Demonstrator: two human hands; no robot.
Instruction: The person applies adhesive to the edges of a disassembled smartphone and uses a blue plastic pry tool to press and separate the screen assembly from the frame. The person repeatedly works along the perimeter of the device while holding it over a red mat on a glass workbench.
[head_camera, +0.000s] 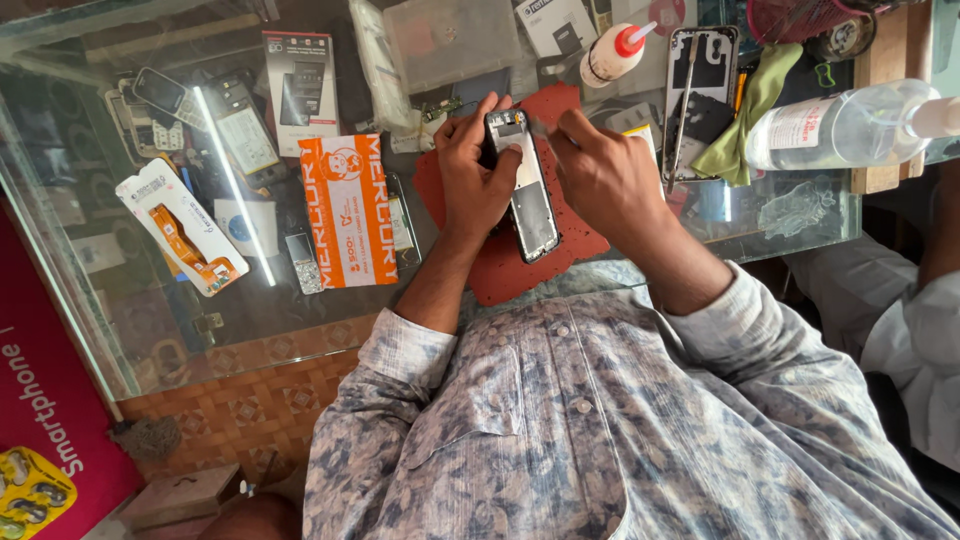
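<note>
Counter: glass top (250, 300), red mat (500, 270) under both hands.
Phone: opened handset (524, 185), long axis running away from the body, over the mat.
Left hand (475, 170): wrapped around the phone's left edge.
Right hand (600, 175): just right of the phone, pinching a thin tool (540, 127) at its top end.

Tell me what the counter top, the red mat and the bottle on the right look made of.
Counter top: glass, glossy; it shows a light streak and goods beneath. Red mat under the opened phone: looks like matte rubber or silicone, speckled with dark bits, no glare. Bottle: clear plastic, probably; see-through, white label.
</note>
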